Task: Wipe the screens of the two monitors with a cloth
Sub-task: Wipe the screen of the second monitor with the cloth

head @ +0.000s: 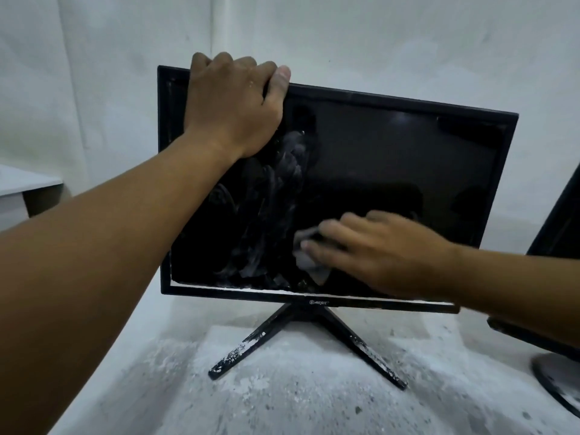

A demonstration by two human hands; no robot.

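The left hand [232, 105] grips the near monitor [392, 146] by its top edge. The right hand [376, 252] presses a grey cloth [306, 262] flat-fingered low on the half-smeared screen. The second monitor [561, 233], far right, looks untouched.

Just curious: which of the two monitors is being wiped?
The monitor on the V-shaped stand, fully in view; the right hand presses a cloth on it. The other monitor stands untouched.

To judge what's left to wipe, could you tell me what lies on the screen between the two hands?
In the head view, pale smears streak the dark screen between the left hand and the right hand.
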